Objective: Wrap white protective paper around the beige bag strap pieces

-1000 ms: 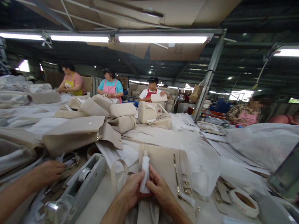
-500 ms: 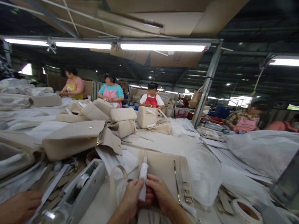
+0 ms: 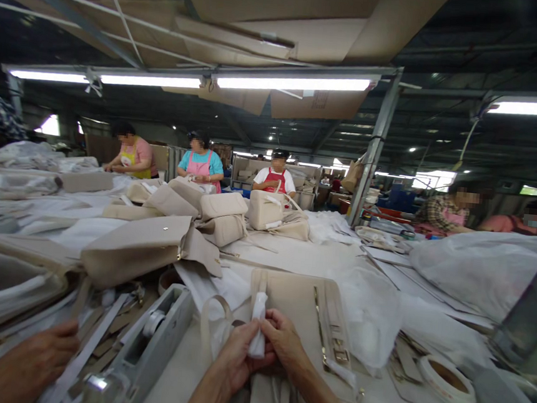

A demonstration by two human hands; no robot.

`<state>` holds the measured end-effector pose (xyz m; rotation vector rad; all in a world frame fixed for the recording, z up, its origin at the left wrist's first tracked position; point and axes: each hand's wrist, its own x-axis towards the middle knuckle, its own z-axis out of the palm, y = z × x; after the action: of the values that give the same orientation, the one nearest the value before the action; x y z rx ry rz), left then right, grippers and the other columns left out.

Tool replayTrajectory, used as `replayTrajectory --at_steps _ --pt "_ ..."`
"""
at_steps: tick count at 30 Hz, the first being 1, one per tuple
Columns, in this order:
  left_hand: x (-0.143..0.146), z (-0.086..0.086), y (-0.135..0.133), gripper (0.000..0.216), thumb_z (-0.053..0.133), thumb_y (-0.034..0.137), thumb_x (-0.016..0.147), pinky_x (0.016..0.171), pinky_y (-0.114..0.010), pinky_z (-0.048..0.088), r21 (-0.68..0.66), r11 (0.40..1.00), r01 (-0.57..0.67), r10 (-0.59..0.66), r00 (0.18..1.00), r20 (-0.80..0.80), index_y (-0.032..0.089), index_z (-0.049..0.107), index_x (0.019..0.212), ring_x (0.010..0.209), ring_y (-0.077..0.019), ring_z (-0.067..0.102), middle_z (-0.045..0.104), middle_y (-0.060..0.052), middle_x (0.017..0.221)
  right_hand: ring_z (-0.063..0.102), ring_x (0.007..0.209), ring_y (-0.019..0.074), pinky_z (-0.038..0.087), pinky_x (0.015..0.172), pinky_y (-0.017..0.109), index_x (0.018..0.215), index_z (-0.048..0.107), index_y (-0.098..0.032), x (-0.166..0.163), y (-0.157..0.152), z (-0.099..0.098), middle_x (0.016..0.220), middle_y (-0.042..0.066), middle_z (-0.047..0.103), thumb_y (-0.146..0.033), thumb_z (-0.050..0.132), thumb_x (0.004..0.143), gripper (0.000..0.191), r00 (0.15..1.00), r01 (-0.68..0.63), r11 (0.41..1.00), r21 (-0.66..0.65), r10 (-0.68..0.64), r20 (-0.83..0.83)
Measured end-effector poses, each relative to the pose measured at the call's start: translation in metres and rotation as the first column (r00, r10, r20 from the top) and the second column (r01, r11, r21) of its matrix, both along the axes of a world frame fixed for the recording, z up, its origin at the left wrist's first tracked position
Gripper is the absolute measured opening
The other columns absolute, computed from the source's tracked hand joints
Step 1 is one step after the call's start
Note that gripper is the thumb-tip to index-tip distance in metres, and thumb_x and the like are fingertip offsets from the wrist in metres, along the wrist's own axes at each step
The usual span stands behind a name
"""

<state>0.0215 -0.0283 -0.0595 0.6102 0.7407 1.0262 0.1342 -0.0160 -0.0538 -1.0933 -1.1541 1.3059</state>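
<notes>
My left hand (image 3: 235,365) and my right hand (image 3: 287,344) meet low in the middle of the view. Both pinch a white paper wrap (image 3: 257,326) that stands upright between the fingers, around what looks like a handle. Right behind it a flat beige handbag (image 3: 289,291) lies on the table, with gold buckle hardware (image 3: 333,348) along its right side. White looped handles (image 3: 213,322) curve beside my left hand.
Another person's hand (image 3: 31,362) rests at the lower left on paper strips. A grey tape dispenser (image 3: 143,347) stands left of my hands and a tape roll (image 3: 445,380) lies at the right. Beige bags (image 3: 137,246) are piled at the left and white cloth bags (image 3: 479,264) at the right. Workers stand across the table.
The other person's hand drew back from the clutter beside the dispenser to the lower left corner. My hands stayed on the white wrap, with small finger shifts.
</notes>
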Motion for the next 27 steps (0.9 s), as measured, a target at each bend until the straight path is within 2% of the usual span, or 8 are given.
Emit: replayTrajectory --at_steps 6,8,12,15,19,22,24,27 --pt "0.006 -0.001 0.002 0.029 0.069 0.039 0.078 0.041 -0.020 0.045 0.045 0.998 -0.048 0.053 0.990 -0.131 0.013 0.058 0.081 0.042 -0.0090 0.053 0.060 0.000 0.056 0.043 0.045 0.0097 0.037 0.047 0.024 0.073 0.058 -0.017 0.006 -0.007 0.007 0.052 -0.006 0.049 -0.067 0.060 0.069 0.050 0.989 -0.142 0.984 -0.107 0.137 -0.052" --pt "0.007 -0.001 0.002 0.028 0.069 0.039 0.078 0.038 -0.018 0.042 0.064 0.996 -0.055 0.065 0.984 -0.168 0.014 0.058 0.079 0.040 -0.0082 0.051 0.059 0.001 0.054 0.037 0.040 0.0085 0.032 0.042 0.023 0.072 0.057 -0.017 0.006 -0.002 0.006 0.047 -0.007 0.044 -0.071 0.060 0.068 0.054 0.989 -0.147 0.980 -0.131 0.142 -0.050" --pt "0.004 0.002 -0.001 0.024 0.069 0.036 0.077 0.040 -0.019 0.044 0.078 0.995 -0.057 0.072 0.976 -0.206 0.014 0.058 0.078 0.041 -0.0085 0.051 0.060 0.001 0.055 0.038 0.044 0.0063 0.028 0.043 0.020 0.067 0.055 -0.016 -0.001 0.011 -0.001 0.049 -0.008 0.047 -0.058 0.078 0.057 0.049 0.997 -0.071 0.994 -0.086 0.068 -0.045" --pt "0.000 0.004 -0.002 0.026 0.069 0.035 0.077 0.047 -0.024 0.051 0.049 0.998 -0.036 0.045 0.981 -0.189 0.013 0.060 0.088 0.048 -0.0120 0.058 0.063 -0.002 0.063 0.040 0.048 0.0063 0.031 0.045 0.019 0.070 0.056 -0.016 -0.001 0.006 0.001 0.056 -0.006 0.051 -0.055 0.076 0.062 0.044 0.995 -0.061 0.997 -0.056 0.057 -0.080" --pt "-0.001 0.004 0.000 0.029 0.068 0.035 0.076 0.053 -0.029 0.054 0.017 1.000 -0.022 0.024 0.989 -0.149 0.012 0.059 0.092 0.056 -0.0154 0.063 0.066 -0.006 0.070 0.055 0.061 0.0116 0.042 0.056 0.023 0.087 0.063 -0.016 0.010 -0.017 0.014 0.075 0.001 0.064 -0.042 0.072 0.070 0.032 0.960 -0.244 0.969 -0.041 0.235 -0.152" --pt "0.002 0.001 0.002 0.034 0.072 0.037 0.071 0.055 -0.030 0.055 0.037 0.999 -0.026 0.030 0.992 -0.127 0.011 0.061 0.088 0.056 -0.0146 0.061 0.067 -0.006 0.071 0.060 0.072 0.0132 0.046 0.067 0.024 0.105 0.061 -0.018 0.013 -0.026 0.015 0.089 0.002 0.068 -0.018 0.073 0.060 0.047 0.917 -0.353 0.935 0.042 0.355 -0.184" --pt "0.004 -0.002 0.002 0.040 0.074 0.042 0.067 0.056 -0.030 0.054 0.057 0.998 -0.033 0.040 0.991 -0.128 0.010 0.062 0.088 0.058 -0.0156 0.062 0.068 -0.007 0.072 0.061 0.069 0.0128 0.045 0.063 0.022 0.110 0.058 -0.019 0.009 -0.026 0.009 0.088 0.001 0.068 -0.013 0.069 0.058 0.053 0.933 -0.327 0.942 0.074 0.334 -0.134" --pt "0.007 -0.005 0.001 0.043 0.074 0.048 0.064 0.051 -0.024 0.050 0.102 0.991 -0.082 0.098 0.981 -0.167 0.011 0.062 0.083 0.056 -0.0134 0.060 0.066 -0.004 0.066 0.061 0.070 0.0137 0.046 0.061 0.022 0.107 0.058 -0.019 0.000 -0.023 0.000 0.084 -0.001 0.068 -0.013 0.067 0.057 0.051 0.979 -0.181 0.979 0.094 0.189 -0.078"
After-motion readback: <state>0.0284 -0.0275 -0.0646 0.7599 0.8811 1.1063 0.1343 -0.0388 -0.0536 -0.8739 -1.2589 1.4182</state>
